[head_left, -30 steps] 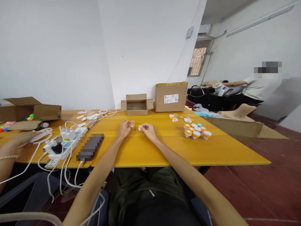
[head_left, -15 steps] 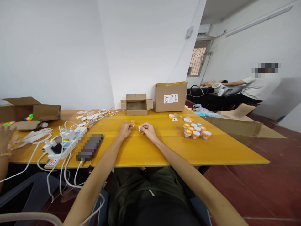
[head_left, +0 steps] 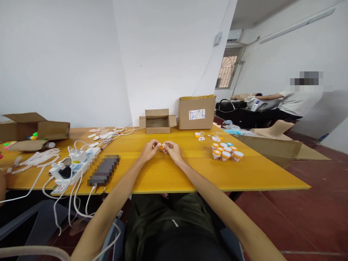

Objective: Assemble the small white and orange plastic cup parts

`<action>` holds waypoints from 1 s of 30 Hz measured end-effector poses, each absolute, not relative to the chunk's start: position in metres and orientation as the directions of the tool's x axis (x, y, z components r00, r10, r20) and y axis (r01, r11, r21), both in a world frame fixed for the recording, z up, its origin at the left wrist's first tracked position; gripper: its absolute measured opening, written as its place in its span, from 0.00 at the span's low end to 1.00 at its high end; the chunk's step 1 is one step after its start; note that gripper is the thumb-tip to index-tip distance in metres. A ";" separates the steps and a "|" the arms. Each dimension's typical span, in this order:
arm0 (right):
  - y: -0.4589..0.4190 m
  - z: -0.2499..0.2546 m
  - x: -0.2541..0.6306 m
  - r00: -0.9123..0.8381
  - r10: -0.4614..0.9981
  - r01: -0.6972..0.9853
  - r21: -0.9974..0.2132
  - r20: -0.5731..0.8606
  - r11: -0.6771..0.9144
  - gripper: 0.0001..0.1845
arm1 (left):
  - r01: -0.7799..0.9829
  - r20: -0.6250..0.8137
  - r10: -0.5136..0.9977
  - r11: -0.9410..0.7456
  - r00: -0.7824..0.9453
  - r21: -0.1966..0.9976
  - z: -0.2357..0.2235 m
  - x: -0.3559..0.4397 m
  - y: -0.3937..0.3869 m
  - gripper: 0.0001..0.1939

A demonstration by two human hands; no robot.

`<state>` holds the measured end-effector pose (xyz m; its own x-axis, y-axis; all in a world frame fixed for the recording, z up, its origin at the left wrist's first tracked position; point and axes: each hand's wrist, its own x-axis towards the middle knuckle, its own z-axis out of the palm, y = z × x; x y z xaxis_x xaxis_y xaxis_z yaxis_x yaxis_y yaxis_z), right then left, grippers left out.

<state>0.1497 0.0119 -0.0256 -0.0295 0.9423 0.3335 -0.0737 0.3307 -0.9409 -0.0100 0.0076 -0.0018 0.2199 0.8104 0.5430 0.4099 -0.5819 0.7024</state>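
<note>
My left hand (head_left: 149, 150) and my right hand (head_left: 173, 152) are close together over the middle of the table, fingers pinched. Small white pieces (head_left: 158, 144) show at the left fingertips, and another bit of white (head_left: 164, 145) is at the right ones. Between and just under the fingertips is a small round orange thing (head_left: 161, 148), partly covered by the fingers; it resembles a jar lid. To the right stands a cluster of small clear jars (head_left: 225, 156) with white, orange and teal lids. Behind them lie loose lids (head_left: 197, 135) and small white pieces (head_left: 201, 139).
An open small carton (head_left: 157, 125) and a taped box (head_left: 197, 113) stand at the back. On the left are a power strip (head_left: 78, 166) with cables, a phone-like device (head_left: 103, 170), clear plastic strips (head_left: 40, 159) and another open carton (head_left: 51, 129). A person (head_left: 299, 101) sits at the far right.
My left hand has moved right and slightly up, closing in on my right hand. An orange round thing now shows between the fingertips. The other person's hand at far left has mostly left view.
</note>
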 end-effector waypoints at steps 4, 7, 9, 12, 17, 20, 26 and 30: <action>0.016 -0.030 0.149 -0.017 0.942 -0.065 -0.940 0.336 0.334 0.14 | 0.382 0.538 0.815 -0.577 0.215 0.722 -0.001 -0.009 0.005 0.08; 0.017 -0.032 0.148 -0.013 0.940 -0.059 -0.938 0.342 0.341 0.14 | 0.382 0.539 0.812 -0.582 0.223 0.718 -0.001 -0.009 0.005 0.07; 0.017 -0.032 0.148 -0.023 0.937 -0.056 -0.936 0.350 0.348 0.14 | 0.383 0.544 0.804 -0.594 0.242 0.707 -0.001 -0.009 0.006 0.07; 0.016 -0.030 0.148 -0.042 0.932 -0.069 -0.932 0.359 0.356 0.13 | 0.383 0.555 0.786 -0.618 0.273 0.687 -0.002 -0.009 0.007 0.07; 0.016 -0.029 0.148 -0.085 0.917 -0.115 -0.918 0.391 0.380 0.14 | 0.384 0.557 0.780 -0.625 0.284 0.679 0.000 -0.011 0.006 0.08; 0.017 -0.030 0.148 -0.094 0.918 -0.137 -0.918 0.386 0.372 0.14 | 0.391 0.566 0.773 -0.633 0.285 0.668 0.000 -0.012 0.005 0.08; 0.021 -0.031 0.148 -0.069 0.931 -0.152 -0.926 0.357 0.344 0.11 | 0.433 0.585 0.749 -0.660 0.311 0.614 -0.002 -0.013 0.007 0.10; 0.020 -0.031 0.148 -0.054 0.933 -0.178 -0.923 0.357 0.342 0.12 | 0.454 0.609 0.722 -0.686 0.328 0.568 -0.004 -0.015 0.010 0.10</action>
